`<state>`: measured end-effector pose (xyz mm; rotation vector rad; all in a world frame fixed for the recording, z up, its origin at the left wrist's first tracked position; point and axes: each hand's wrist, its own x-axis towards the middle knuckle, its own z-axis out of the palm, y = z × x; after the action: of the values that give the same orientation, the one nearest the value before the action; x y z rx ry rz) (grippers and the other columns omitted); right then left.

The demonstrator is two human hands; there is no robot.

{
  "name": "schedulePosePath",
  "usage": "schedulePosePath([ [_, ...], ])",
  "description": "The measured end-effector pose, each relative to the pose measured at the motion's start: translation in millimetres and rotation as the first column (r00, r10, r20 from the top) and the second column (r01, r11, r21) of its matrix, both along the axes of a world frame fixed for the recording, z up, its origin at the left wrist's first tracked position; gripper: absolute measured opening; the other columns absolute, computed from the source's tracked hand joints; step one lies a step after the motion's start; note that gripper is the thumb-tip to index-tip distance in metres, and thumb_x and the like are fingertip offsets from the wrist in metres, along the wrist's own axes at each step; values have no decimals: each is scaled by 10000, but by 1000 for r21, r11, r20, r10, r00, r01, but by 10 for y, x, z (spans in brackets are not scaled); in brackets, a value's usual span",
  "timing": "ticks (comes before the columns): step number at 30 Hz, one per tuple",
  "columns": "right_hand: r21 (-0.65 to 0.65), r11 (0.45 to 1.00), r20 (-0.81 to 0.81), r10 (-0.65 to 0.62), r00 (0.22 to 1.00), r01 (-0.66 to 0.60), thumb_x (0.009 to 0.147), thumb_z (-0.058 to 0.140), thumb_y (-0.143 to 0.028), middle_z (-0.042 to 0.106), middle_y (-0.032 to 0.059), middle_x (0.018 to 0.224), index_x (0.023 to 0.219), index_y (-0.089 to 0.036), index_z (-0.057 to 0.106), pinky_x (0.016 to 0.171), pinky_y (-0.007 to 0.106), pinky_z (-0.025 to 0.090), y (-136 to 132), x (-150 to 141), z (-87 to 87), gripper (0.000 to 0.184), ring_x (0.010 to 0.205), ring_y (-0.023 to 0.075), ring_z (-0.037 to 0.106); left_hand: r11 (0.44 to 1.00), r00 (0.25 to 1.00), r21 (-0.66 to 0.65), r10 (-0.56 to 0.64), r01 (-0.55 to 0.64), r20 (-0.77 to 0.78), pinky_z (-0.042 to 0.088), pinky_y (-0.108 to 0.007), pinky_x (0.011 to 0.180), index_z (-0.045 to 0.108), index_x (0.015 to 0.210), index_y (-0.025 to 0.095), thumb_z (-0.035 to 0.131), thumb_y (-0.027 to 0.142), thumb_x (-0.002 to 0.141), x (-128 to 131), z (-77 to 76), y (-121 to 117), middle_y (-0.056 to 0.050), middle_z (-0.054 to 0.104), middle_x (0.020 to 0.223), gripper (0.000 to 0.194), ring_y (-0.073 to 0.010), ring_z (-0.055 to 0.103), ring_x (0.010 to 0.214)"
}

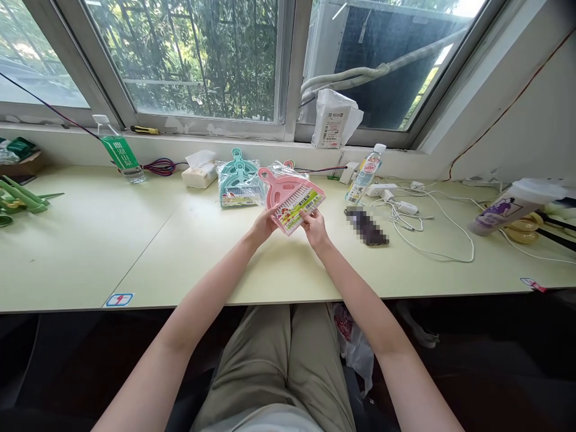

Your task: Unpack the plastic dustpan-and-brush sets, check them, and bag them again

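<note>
A small pink dustpan and brush set with a yellow-green label is held up over the table, tilted. My left hand grips its lower left edge. Closed on the label's lower right corner is my right hand. Just behind lie teal dustpan and brush sets in clear plastic wrapping. More clear wrapping shows behind the pink set, partly hidden by it.
On the pale table stand a tissue pack, a green-labelled bottle and another bottle. A pixelated dark object lies right of my hands, near white cables. A purple-printed cup is far right.
</note>
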<state>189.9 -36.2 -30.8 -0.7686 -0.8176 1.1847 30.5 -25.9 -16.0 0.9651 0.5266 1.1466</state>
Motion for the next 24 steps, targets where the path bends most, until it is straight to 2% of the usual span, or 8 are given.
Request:
schedulePosePath([
  [6, 22, 1000, -14, 12, 1000, -11, 684, 787, -230, 708, 20, 1011, 923, -223, 590, 940, 358, 581, -12, 31, 59, 309, 1052, 198, 674, 986, 996, -148, -81, 75, -35, 504, -382, 964, 685, 1064, 124, 606, 208, 803, -25, 19, -31, -87, 725, 1089, 285, -242, 666, 1036],
  [10, -7, 999, -2, 50, 999, -50, 714, 758, -197, 725, 26, 986, 906, -219, 591, 947, 368, 581, -29, 41, 102, 255, 1060, 204, 676, 996, 999, -75, -38, 40, 28, 467, -402, 1028, 685, 1065, 113, 588, 199, 797, -39, 28, -12, -93, 726, 1083, 298, -257, 643, 1097],
  [14, -78, 994, -26, 74, 997, -76, 717, 743, -145, 744, 34, 945, 855, -204, 607, 931, 375, 594, -30, 43, 106, 202, 1004, 212, 698, 995, 999, -103, 17, -13, 41, 468, -394, 1035, 668, 1096, 110, 595, 176, 784, -4, 25, -55, -85, 727, 1074, 328, -245, 649, 1083],
  [20, -52, 998, -125, -36, 991, 30, 732, 720, -130, 747, 35, 946, 888, -187, 625, 936, 366, 593, -27, 39, 92, 191, 1038, 211, 691, 990, 990, -109, -79, 92, 115, 457, -349, 1044, 671, 1068, 111, 591, 148, 799, 177, 47, -179, -81, 716, 1102, 283, -217, 651, 1077],
  [24, -27, 999, -161, -47, 986, 43, 733, 721, -124, 741, 36, 985, 911, -184, 627, 975, 332, 566, -49, -1, 99, 211, 1060, 190, 682, 999, 985, -40, -24, 31, 171, 482, -371, 1005, 648, 1156, 156, 611, 242, 836, 222, 63, -176, -67, 716, 1101, 333, -230, 654, 1076],
])
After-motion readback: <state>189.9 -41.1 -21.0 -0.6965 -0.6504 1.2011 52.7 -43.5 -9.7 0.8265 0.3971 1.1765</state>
